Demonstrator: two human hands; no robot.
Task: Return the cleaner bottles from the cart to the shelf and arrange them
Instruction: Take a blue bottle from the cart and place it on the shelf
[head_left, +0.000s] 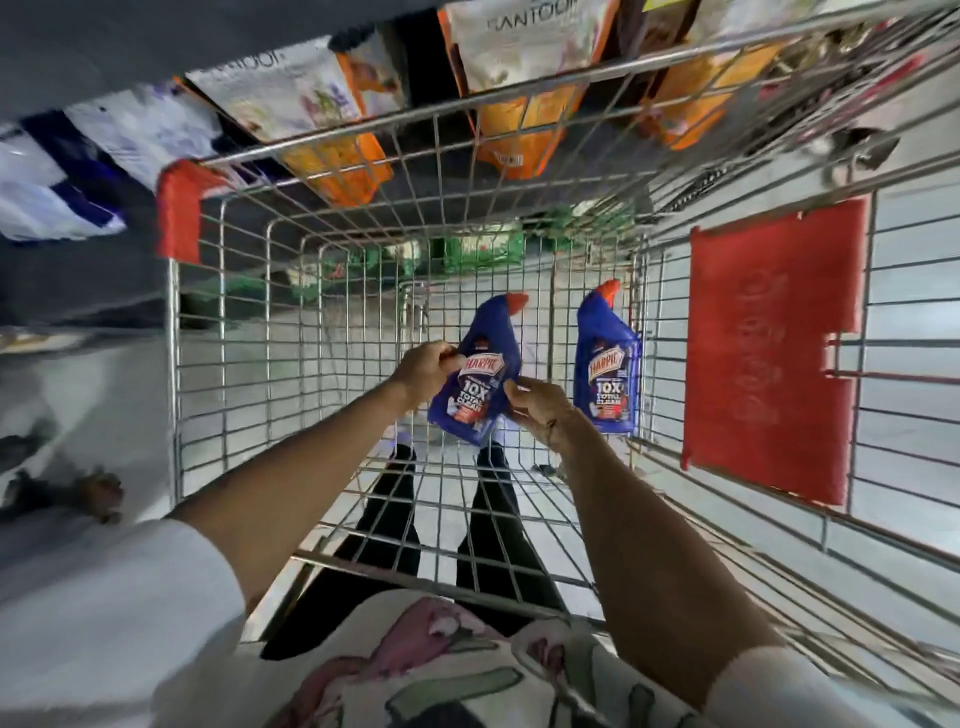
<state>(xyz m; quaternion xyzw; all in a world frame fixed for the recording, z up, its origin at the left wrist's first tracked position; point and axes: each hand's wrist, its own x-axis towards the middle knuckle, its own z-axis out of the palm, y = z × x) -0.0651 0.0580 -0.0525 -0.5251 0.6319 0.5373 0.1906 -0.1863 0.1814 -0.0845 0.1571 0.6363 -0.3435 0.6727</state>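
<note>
I look down into a wire shopping cart (249, 332). Two blue cleaner bottles with red caps are inside it. The nearer bottle (483, 364) is tilted and held between both hands: my left hand (426, 366) grips its left edge near the label, and my right hand (537, 408) grips its lower right edge. The second blue bottle (608, 364) stands apart to the right, against the cart's right wire wall, untouched.
A red plastic panel (769, 353) is fixed on the cart's right side, and a red corner guard (179, 213) on its far left rim. Beyond the cart, shelves hold orange and white pouches (337, 124). A person's foot (98, 493) shows at left.
</note>
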